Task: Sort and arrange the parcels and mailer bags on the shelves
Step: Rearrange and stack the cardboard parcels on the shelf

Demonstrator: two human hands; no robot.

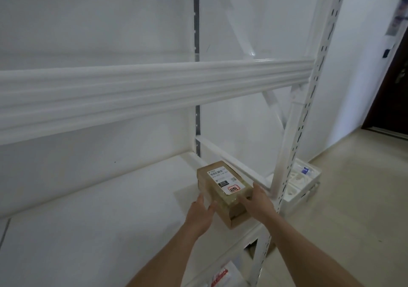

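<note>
A brown cardboard parcel (225, 189) with a white shipping label on top lies at the right end of a white shelf (99, 220), close to the front edge. My left hand (202, 215) holds its left side, thumb on the near end. My right hand (257, 201) grips the near right corner, fingers over the top edge. The parcel looks to rest on the shelf board.
A white beam (154, 92) of the shelf above crosses the view. The slotted right upright (293, 145) stands just right of the parcel. A white mailer bag with red print (220, 276) lies on the lower shelf. A white tray (302, 180) sits on the floor, with a dark door (388, 92) behind it.
</note>
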